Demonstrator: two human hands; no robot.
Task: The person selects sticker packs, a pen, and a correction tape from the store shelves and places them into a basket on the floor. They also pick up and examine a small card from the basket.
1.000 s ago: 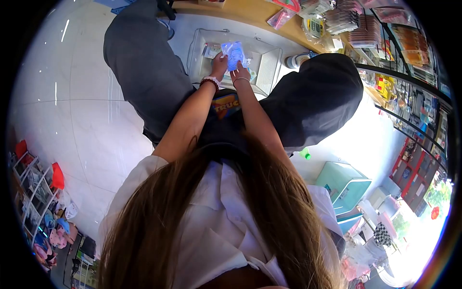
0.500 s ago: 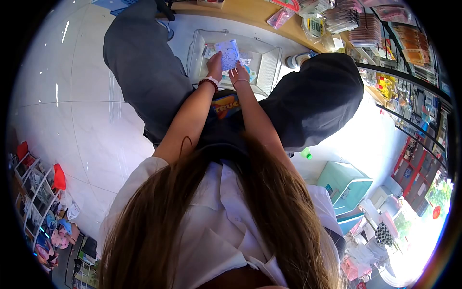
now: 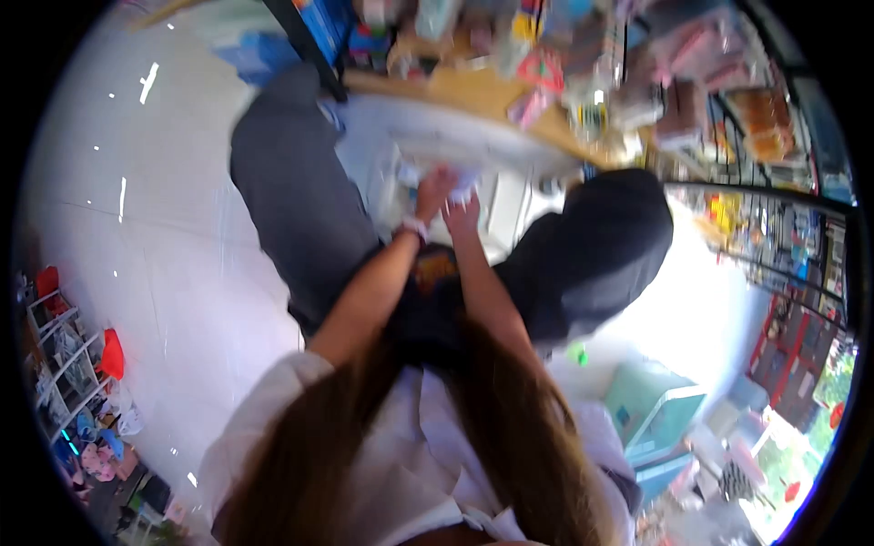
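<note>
Between my knees, my left hand is closed on a small pale purple-blue packet, blurred by motion. Just right of it, my right hand touches the packet's lower edge with its fingers bent up around it. Both hands are over a whitish wire basket on the floor, with small items inside too smeared to name. A bracelet circles my left wrist.
A wooden shelf full of packaged goods runs along the top and right. Black rack bars stand at right. A mint-green bin is at lower right, a white rack at far left.
The view has tilted upward, so the hands, knees and basket sit lower and more of the shelf shows. The packet looks more tilted and the picture is blurred.
</note>
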